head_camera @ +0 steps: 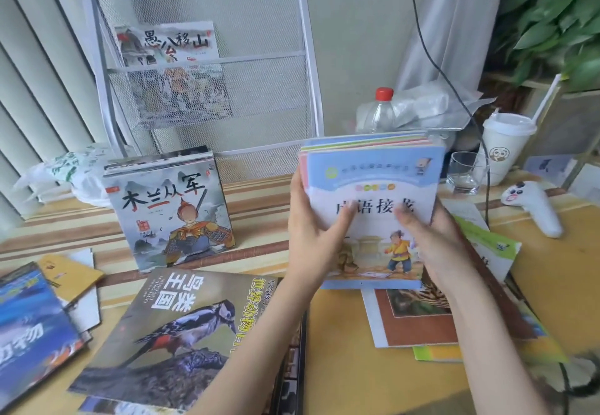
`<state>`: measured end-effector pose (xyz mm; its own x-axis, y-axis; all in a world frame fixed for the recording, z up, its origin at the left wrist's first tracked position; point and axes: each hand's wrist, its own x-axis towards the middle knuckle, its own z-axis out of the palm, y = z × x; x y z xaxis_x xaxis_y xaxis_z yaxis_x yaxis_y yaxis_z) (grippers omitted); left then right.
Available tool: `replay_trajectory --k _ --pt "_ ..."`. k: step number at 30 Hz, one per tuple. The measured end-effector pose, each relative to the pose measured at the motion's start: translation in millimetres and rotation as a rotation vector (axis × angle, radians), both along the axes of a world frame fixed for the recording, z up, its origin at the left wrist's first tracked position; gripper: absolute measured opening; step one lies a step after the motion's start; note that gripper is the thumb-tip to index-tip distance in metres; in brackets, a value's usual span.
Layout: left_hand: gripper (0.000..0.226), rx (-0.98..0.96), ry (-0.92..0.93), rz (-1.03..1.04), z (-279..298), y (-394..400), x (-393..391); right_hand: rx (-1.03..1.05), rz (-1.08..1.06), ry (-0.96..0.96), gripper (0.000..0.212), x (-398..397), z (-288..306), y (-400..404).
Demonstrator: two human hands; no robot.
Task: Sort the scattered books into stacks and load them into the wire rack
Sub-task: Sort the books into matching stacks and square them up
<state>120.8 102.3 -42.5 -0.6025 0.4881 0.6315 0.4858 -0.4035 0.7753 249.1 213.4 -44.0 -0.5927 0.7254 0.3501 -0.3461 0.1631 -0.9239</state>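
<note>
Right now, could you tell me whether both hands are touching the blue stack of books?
Touching. The head view shows the left hand gripping the blue stack of books at its left edge, the right hand at its right, both thumbs on the front cover.

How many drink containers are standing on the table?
3: a clear bottle with a red cap behind the held books, an empty glass at right, and a lidded paper cup beside it. Others may be hidden.

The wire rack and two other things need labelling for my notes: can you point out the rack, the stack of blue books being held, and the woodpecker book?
wire rack [302, 21], head view, its right white upright.
stack of blue books [373, 168], head view, top cover's blue band.
woodpecker book [181, 323], head view, the bird's body.
</note>
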Motion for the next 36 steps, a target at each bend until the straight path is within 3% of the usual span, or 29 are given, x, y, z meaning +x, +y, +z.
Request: replay_trajectory --k 5,12,18,25,28,33,36 --pt "0.069 -0.099 -0.102 0.219 -20 -1 -6 0.038 -0.042 0.044 0.021 -29 0 -11" --pt "0.081 -0.03 0.063 0.368 7 4 -73 0.108 -0.04 0.046 0.024 -101 18 -7" --pt "0.072 -0.07 0.027 0.458 -15 5 -116 0.063 0.027 -0.077 0.024 -156 -3 -1" --pt "0.051 -0.162 -0.021 0.548 -34 14 -128 0.156 -0.273 -0.172 0.037 -179 -22 -12" --pt "0.049 -0.197 -0.028 0.606 -41 14 -126 0.374 -0.432 -0.289 0.03 -179 -19 -18" --pt "0.068 -0.263 0.011 0.694 -37 16 -121 0.619 -0.581 -0.676 0.037 -160 2 -10" --pt "0.071 -0.268 0.233 0.788 -33 17 -118 0.613 -0.584 -0.668 0.027 -126 11 -1"
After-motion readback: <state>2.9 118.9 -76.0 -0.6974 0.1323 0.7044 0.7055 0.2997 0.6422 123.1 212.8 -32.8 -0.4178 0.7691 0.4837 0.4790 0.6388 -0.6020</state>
